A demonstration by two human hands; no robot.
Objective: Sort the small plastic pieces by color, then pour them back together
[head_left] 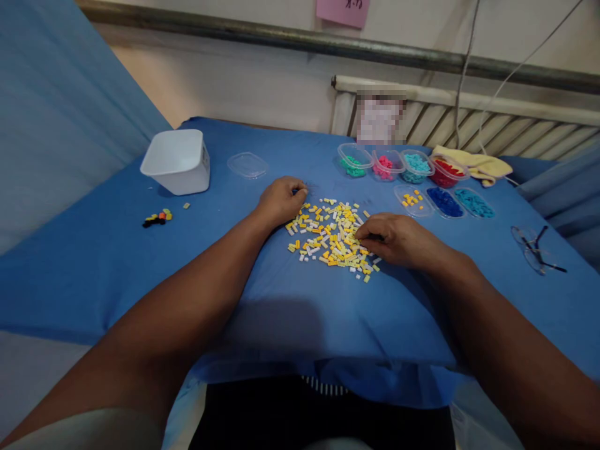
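A spread pile of small yellow, orange and white toy building bricks (340, 234) lies on the blue cloth in front of me. My left hand (284, 199) rests at the pile's upper left edge, fingers curled inward with the thumb against them; whatever they hold is hidden. At the right side of the pile, my right hand (396, 237) has its thumb and fingertips pinched together among the bricks. What sits between those fingertips is too small to make out. Right of the pile, a clear lid (424, 211) carries several orange-yellow bricks.
Clear tubs hold green (352, 167), pink (384, 169), light blue (416, 167) and red pieces (447, 174). Trays of dark blue (444, 202) and teal pieces (474, 203) stand nearer. Glasses (534, 250) lie right; a white bin (180, 162), lid (248, 165) and black-orange cluster (158, 218) left.
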